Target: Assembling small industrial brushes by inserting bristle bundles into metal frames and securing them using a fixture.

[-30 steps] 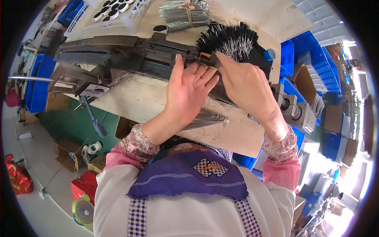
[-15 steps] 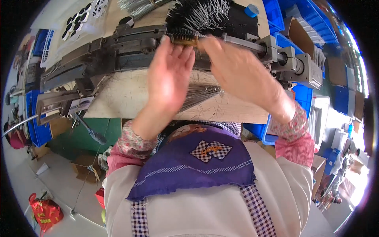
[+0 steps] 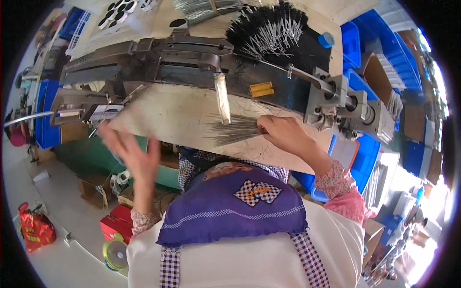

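Observation:
My left hand (image 3: 132, 151) is off the table's front edge at the left, blurred, with fingers spread and nothing visible in it. At the table's front right, my right hand (image 3: 288, 136) has its fingertips closed on the right end of a bundle of thin grey wires (image 3: 235, 132), which fans out leftward. Just behind the bundle, a metal lever handle (image 3: 222, 98) points toward me from the long dark machine (image 3: 177, 72). A small yellow block (image 3: 261, 90) lies on the machine's bed. Beyond it are piled black bristle brushes with bare twisted wire stems (image 3: 273, 33).
A shaft housing (image 3: 338, 98) stands at the machine's right end. Another wire bundle (image 3: 204, 9) lies at the back. Blue tape (image 3: 326, 40) sits beside the brushes. Blue bins (image 3: 350, 43) stand at the right; a metal rod assembly (image 3: 67, 111) juts out left.
My hands have come away from the bristles and yellow block at the machine. The left swung left and opened; the right came down to the wires. The lever handle now shows.

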The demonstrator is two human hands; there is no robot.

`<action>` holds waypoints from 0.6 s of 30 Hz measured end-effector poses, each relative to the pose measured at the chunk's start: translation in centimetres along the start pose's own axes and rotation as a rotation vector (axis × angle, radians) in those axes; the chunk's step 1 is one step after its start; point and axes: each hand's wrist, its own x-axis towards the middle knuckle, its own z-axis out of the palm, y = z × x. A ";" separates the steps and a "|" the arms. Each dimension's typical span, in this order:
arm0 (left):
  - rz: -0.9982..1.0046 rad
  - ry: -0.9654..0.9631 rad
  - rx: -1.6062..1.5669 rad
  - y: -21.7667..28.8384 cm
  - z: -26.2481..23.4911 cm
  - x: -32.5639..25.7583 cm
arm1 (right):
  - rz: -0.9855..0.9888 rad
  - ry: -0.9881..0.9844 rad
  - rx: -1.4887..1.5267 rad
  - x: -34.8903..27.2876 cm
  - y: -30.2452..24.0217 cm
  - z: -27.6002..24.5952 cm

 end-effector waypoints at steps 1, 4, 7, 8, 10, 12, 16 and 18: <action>-0.169 -0.039 0.370 -4.0 0.8 -1.3 | -0.025 -0.008 -0.005 -0.4 -0.2 -0.5; -0.808 -0.209 0.214 -16.1 -0.3 -6.6 | -0.098 0.146 0.226 -1.0 -0.6 -1.6; -0.826 -0.230 0.088 -19.3 -2.0 -7.2 | -0.106 0.206 0.424 -1.6 -1.6 -4.0; -0.852 -0.221 0.102 -18.9 -1.7 -7.4 | -0.048 0.309 0.433 -2.0 -1.8 -4.5; -1.043 -0.291 0.086 -14.4 -0.7 -5.5 | 0.028 0.525 0.394 -2.8 -2.0 -5.2; -0.767 -0.122 0.032 -11.3 1.6 -6.2 | 0.059 0.673 0.452 -3.5 -1.8 -6.1; -0.150 -0.207 -0.588 3.7 -2.1 1.4 | 0.052 0.582 0.567 -2.7 -4.7 -8.2; -0.018 -0.387 -1.246 9.6 -3.6 3.5 | -0.046 0.517 0.593 -1.1 -7.6 -8.8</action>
